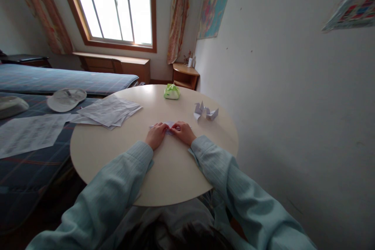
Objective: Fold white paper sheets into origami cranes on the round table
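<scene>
A small piece of folded white paper (170,123) lies on the round table (164,179), partly covered by my fingers. My left hand (157,134) pinches its near edge from the left. From the right, my right hand (184,132) pinches the same paper, its fingertips close to those of the left. Two folded paper birds, one paper bird (199,111) and another paper bird (212,114), stand beyond my right hand. The exact folds between my fingers are hidden.
A stack of paper sheets (109,111) overhangs the table's left edge. A green tissue pack (172,91) sits at the far side. Left of the table, a bed (35,179) holds a printed sheet (32,133) and a white cap (66,99). A wall (281,105) stands at the right.
</scene>
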Action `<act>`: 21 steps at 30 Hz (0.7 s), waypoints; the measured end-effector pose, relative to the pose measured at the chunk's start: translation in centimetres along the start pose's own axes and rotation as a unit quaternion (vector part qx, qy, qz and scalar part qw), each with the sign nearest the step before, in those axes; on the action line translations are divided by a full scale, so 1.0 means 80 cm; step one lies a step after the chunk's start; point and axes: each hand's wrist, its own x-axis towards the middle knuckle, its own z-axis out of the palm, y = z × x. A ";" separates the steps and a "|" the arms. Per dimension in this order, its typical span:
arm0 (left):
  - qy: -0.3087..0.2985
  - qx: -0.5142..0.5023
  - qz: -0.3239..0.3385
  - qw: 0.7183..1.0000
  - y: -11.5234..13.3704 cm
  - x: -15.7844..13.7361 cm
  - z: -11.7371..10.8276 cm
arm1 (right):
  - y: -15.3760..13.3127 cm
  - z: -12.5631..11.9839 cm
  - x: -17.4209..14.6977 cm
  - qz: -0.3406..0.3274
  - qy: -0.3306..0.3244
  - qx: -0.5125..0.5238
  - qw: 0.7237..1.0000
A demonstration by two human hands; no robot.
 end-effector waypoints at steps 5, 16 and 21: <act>-0.002 -0.001 -0.005 1.000 0.002 0.000 -0.001 | -0.002 -0.003 0.001 0.005 -0.013 -0.008 1.000; 0.003 -0.004 0.002 1.000 0.000 0.000 0.001 | -0.002 -0.002 0.001 0.002 -0.015 -0.002 1.000; -0.001 -0.014 -0.003 1.000 0.001 0.000 -0.001 | -0.002 -0.002 0.001 0.014 -0.015 0.011 1.000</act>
